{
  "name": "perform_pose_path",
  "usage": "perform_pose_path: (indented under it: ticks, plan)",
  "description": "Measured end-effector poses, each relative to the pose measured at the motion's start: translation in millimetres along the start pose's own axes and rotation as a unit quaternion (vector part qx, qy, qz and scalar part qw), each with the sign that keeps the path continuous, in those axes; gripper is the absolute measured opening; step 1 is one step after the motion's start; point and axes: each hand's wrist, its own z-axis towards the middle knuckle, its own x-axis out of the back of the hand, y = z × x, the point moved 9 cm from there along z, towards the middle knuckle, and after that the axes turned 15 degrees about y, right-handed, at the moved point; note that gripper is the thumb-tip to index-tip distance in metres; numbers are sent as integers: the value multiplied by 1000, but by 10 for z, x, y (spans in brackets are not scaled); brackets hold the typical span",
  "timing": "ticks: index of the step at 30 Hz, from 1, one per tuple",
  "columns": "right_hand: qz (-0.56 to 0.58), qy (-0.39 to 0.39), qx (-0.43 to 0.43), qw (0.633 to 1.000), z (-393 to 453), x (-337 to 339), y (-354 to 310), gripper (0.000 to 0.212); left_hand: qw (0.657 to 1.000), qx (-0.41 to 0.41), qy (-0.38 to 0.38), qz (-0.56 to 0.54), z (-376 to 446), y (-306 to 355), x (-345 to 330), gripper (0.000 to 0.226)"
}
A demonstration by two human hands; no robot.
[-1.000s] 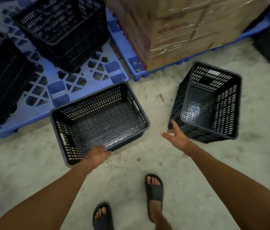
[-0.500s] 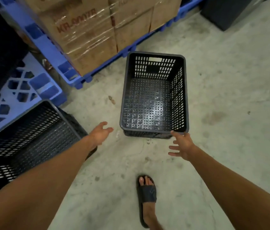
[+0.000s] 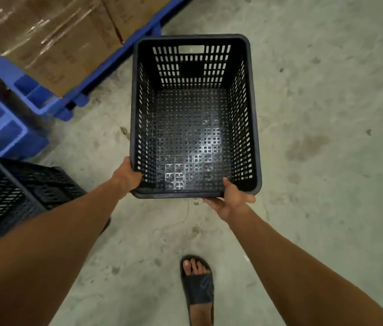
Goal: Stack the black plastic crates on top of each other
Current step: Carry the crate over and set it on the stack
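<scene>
- I count two black crates: the second crate (image 3: 9,198) sits at the left edge on the floor.
- Blue pallets (image 3: 4,128) fill the upper left, carrying wrapped cardboard boxes (image 3: 51,36); I can't read any print.
- My left hand (image 3: 127,177) wraps the held crate (image 3: 194,118)'s near left corner, centre frame.
- My right hand (image 3: 231,198) pinches its near rim.
- One sandal (image 3: 197,285) stands on the stained concrete floor (image 3: 327,114).

Cut off at the left edge: second black crate (image 3: 9,198), blue pallets (image 3: 4,130), cardboard boxes (image 3: 44,38) (print unreadable). Hidden under the near rim of the held crate (image 3: 195,118): fingers of both hands. Other foot out of frame.
</scene>
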Motion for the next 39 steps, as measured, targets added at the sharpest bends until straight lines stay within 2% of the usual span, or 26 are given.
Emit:
perform_pose_path:
  ticks: [4,6,9,11,16,20,24,27,30,32,34,36,39]
  plan:
    - [48,44,12,998,100,4,152,70,998,2,-58,-22,38,22,-52,76]
    - [45,26,-5,999,64,-25,152,73,993,2,-106,-44,-83,66,-98,82]
    - [95,32,15,995,18,61,-98,73,987,30,-138,-71,-331,51,-159,77]
    - [110,31,38,993,-65,149,-318,65,986,44,-142,-70,-481,83,-148,72]
    - [82,24,104,991,-617,489,-803,72,988,3,-147,-44,-953,343,146,68]
    - [41,20,139,989,-1199,951,-980,73,993,-28,-96,-69,-1337,618,687,80]
    - [17,3,172,985,-1833,1368,-1188,66,986,12,-66,-149,-1554,1017,1418,61]
    - [-22,-35,186,982,-2234,1460,-1301,71,979,55,-20,-193,-1647,1096,2079,64]
    - [-63,-59,206,975,-2572,1373,-1381,54,970,71,67,-225,-1684,918,2820,84]
    - [-74,-67,226,969,-2808,1210,-1423,40,953,36,150,-259,-1679,761,3366,80]
    - [-100,-83,248,960,-3074,1015,-1401,31,924,38,210,-316,-1697,485,3854,72]
    - [-144,-97,271,947,-3376,800,-1318,27,905,49,220,-360,-1716,181,4262,78]
    - [-218,-109,302,921,-3774,452,-1176,18,913,65,199,-351,-1718,-346,4781,89]
